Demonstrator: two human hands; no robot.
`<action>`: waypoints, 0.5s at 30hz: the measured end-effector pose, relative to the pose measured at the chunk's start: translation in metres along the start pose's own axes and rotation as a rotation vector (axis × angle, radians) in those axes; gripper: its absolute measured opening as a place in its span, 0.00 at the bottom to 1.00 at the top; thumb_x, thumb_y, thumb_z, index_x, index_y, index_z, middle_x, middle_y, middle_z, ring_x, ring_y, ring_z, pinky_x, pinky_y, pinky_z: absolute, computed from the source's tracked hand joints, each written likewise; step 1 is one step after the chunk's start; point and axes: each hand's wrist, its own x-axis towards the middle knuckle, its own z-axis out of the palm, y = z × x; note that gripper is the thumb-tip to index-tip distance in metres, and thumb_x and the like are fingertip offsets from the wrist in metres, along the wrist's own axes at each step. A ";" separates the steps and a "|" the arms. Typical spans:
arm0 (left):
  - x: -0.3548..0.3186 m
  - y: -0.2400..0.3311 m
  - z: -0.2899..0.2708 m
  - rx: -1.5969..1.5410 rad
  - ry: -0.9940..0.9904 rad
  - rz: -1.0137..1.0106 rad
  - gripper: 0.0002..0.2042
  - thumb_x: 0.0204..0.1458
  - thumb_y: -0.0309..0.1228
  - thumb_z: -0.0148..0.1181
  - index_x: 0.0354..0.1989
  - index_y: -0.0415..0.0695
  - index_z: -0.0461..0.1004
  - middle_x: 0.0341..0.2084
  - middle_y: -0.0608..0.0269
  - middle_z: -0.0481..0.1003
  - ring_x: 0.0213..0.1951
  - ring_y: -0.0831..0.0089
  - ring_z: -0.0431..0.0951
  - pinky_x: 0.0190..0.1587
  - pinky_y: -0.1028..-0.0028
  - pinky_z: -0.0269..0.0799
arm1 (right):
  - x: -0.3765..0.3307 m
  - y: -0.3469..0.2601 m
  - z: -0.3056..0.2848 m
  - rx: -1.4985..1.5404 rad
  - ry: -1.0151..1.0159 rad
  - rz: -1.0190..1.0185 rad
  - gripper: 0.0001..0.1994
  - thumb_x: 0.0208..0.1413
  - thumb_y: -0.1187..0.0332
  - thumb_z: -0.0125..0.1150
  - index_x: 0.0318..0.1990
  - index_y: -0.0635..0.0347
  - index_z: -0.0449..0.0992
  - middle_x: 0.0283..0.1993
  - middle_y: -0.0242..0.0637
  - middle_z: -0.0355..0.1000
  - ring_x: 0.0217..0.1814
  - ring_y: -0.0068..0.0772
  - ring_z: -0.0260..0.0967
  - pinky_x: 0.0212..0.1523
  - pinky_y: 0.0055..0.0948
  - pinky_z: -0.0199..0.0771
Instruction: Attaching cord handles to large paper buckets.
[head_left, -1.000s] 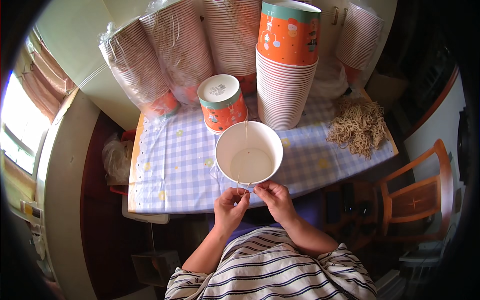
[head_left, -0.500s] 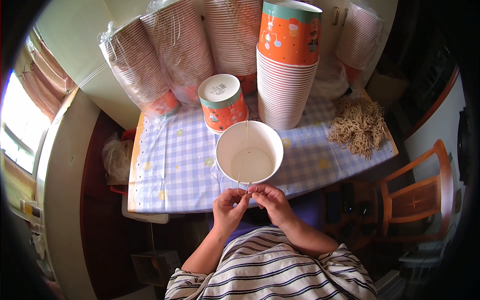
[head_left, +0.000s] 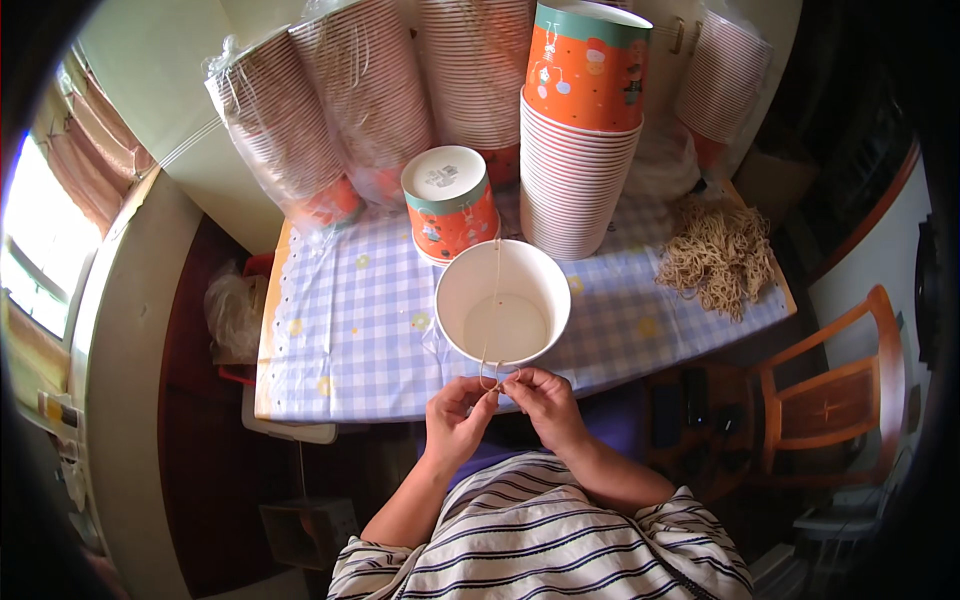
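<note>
Both hands pinch a thin string at the near rim of the white paper cup (head_left: 503,313): left hand (head_left: 455,418), right hand (head_left: 545,400). Fingertips have closed together since earlier; looks like knotting.

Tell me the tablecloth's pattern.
Blue-and-white check with small yellow dots; the tablecloth shows best in the head view.

A white paper cup (head_left: 503,305) stands upright and open at the near edge, a thin tan string (head_left: 494,300) hanging across its mouth.
</note>
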 end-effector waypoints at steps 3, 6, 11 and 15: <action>0.002 -0.006 -0.004 0.124 0.001 0.044 0.04 0.52 0.22 0.58 0.33 0.34 0.73 0.25 0.65 0.76 0.27 0.82 0.74 0.32 0.83 0.69 | 0.001 0.001 -0.001 -0.052 0.004 -0.023 0.05 0.56 0.70 0.58 0.35 0.63 0.74 0.29 0.25 0.71 0.30 0.10 0.64 0.32 0.12 0.65; 0.002 -0.006 -0.003 0.151 0.010 0.030 0.04 0.52 0.23 0.57 0.32 0.35 0.73 0.25 0.65 0.76 0.27 0.83 0.74 0.31 0.83 0.69 | 0.001 0.002 -0.001 -0.051 0.036 -0.049 0.06 0.56 0.70 0.58 0.35 0.63 0.74 0.28 0.24 0.71 0.28 0.10 0.62 0.30 0.13 0.64; 0.001 -0.009 -0.001 0.251 0.046 0.109 0.02 0.51 0.21 0.57 0.30 0.35 0.72 0.23 0.66 0.75 0.25 0.84 0.72 0.29 0.84 0.68 | 0.001 0.005 0.000 -0.257 0.118 -0.191 0.05 0.55 0.70 0.58 0.34 0.62 0.73 0.25 0.23 0.68 0.25 0.09 0.59 0.26 0.14 0.62; -0.002 -0.012 0.000 0.290 0.069 0.144 0.02 0.51 0.21 0.57 0.29 0.35 0.71 0.22 0.67 0.74 0.25 0.85 0.71 0.29 0.84 0.67 | 0.000 -0.001 0.009 -0.468 0.212 -0.346 0.05 0.54 0.70 0.59 0.33 0.61 0.72 0.24 0.22 0.66 0.22 0.10 0.57 0.23 0.14 0.59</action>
